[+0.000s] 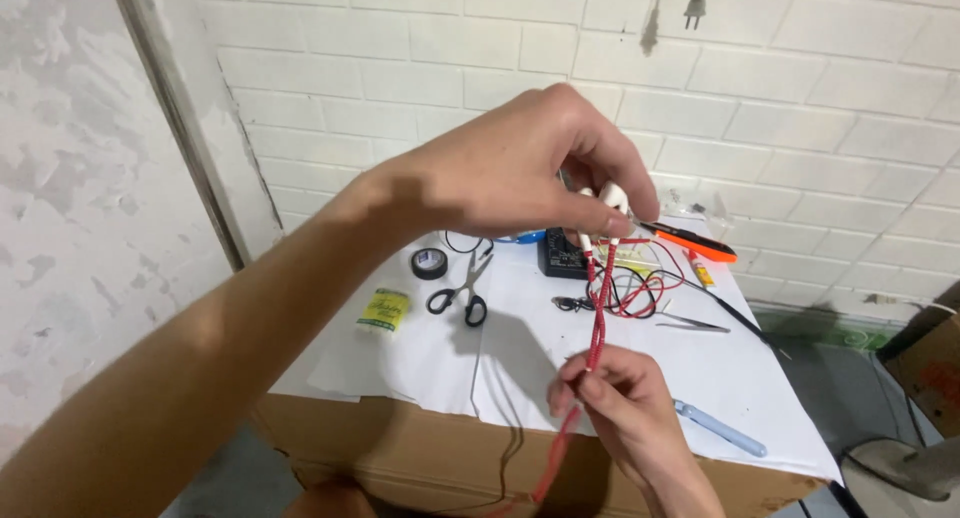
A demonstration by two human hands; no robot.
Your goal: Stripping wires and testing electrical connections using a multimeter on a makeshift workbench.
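Head view: red braided cable (pixel 597 323) runs nearly straight up and down between the two hands, held above the worktop (pixel 420 363), long axis vertical and leaning a little left toward the bottom. Its top end, with white plug ends (pixel 610 196), points up into the left hand (pixel 510 168); its tail hangs past the right hand (pixel 615 398) and off the front edge of the worktop. Left hand fingers closed in a pinch on the top end, which keeps the plug part raised and steady. Right hand fingers closed round the cable lower down, apart from the left hand, so the stretch between them is pulled fairly taut, likely to keep it straight for handling.

Behind the cable, on white paper sheets (pixel 400 348) covering a cardboard box (pixel 400 448): black-handled scissors (pixel 462 293) and a roll of black tape (pixel 429 264) to the left, a small yellow-green packet (pixel 384 309) further left. A dark meter (pixel 560 253) with loose red wires (pixel 640 296) lies right behind the cable; tweezers (pixel 692 324) just right of the wires. An orange-handled tool (pixel 695 243) sits at the back right, a light blue pen-shaped tool (pixel 722 428) near the front right. White brick wall (pixel 800 98) behind, with a plug (pixel 695 3) hanging at the top.
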